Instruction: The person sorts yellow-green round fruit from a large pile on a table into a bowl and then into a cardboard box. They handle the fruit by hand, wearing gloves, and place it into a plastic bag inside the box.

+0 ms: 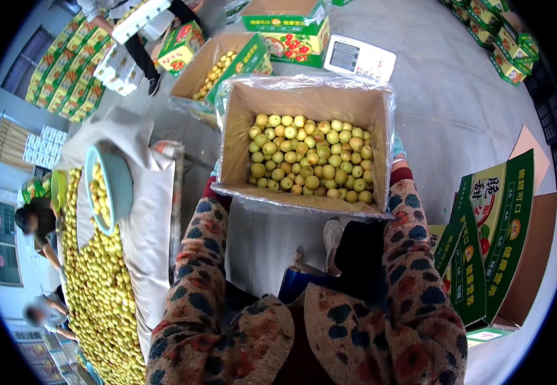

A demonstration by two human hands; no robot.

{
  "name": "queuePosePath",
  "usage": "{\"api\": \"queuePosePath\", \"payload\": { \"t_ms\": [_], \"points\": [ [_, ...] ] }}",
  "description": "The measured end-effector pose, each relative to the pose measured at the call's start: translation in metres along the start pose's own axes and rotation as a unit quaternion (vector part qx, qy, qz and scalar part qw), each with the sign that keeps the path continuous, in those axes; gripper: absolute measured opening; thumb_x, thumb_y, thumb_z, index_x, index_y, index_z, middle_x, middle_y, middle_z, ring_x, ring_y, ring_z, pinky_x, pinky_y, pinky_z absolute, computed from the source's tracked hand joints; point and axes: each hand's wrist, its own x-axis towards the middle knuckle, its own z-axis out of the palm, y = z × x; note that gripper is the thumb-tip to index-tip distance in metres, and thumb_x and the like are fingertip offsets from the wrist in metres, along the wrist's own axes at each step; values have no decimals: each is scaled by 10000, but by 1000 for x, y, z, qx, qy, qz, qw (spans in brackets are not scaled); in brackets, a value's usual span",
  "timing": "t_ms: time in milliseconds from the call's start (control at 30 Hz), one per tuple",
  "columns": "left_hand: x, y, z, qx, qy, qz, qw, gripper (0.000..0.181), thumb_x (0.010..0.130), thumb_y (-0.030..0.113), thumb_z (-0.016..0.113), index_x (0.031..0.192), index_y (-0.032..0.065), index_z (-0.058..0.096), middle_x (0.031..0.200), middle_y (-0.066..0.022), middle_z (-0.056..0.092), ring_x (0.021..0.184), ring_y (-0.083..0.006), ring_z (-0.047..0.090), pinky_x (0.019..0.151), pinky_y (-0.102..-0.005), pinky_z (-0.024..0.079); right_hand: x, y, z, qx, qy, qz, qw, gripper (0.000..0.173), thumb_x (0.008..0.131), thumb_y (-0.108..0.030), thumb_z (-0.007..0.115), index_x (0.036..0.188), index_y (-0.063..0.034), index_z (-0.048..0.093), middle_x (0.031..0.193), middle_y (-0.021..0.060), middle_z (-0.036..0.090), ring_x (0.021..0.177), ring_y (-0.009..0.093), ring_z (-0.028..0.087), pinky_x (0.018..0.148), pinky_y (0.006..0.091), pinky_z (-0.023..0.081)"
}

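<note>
Before me is a cardboard box with clear plastic film over its rim. Inside lies a layer of small round yellow-green fruit, which look like jujubes. My left hand, in a pale teal glove, grips the box's left side and is mostly hidden behind the wall. On the opposite side my right hand, gloved alike, holds the box; its fingers are partly out of sight. The box hangs between my hands, above the grey floor.
A fruit-covered table with a teal basin stands left; people work beyond it. Ahead are a digital scale, an open fruit carton and a person carrying a white crate. Green cartons stand right; a blue stool is below.
</note>
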Motion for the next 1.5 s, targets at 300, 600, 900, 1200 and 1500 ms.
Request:
{"api": "queuePosePath", "payload": {
  "t_ms": [300,600,900,1200,1500],
  "points": [
    [63,21,75,-26,58,-7,998,234,898,313,504,828,118,613,760,-80,617,724,-226,598,654,-349,495,28,9,7,23,68,45,996,470,942,-393,458,1105,0,658,1017,154,689,903,282,658,805,401,497],
    [26,-5,41,-5,101,23,995,242,902,320,502,831,117,614,767,-86,619,735,-232,601,657,-352,496,101,19,-24,-635,24,-165,754,379,934,-316,469,1105,-53,681,1157,208,648,1102,357,614,897,437,502],
    [-119,66,-87,69,111,297,946,187,882,252,591,953,86,639,786,-39,630,617,-162,587,522,-305,471,16,-90,-30,-64,196,-516,831,273,949,-164,519,1113,31,617,945,106,658,829,220,590,791,339,496],
    [-178,155,-315,-219,281,328,875,591,883,406,619,1342,81,436,1118,-131,551,988,-278,569,858,-404,481,-172,-60,89,-32,-29,-485,873,263,963,-123,515,1175,-15,627,1037,58,637,928,136,601,823,273,502],
    [-63,235,-406,-319,107,256,906,622,828,371,595,1342,71,416,1162,-134,556,967,-279,589,702,-346,498,-256,26,141,-212,-285,-439,825,162,970,-170,570,1010,-51,673,905,38,641,760,129,596,680,255,498]
  ]
}}
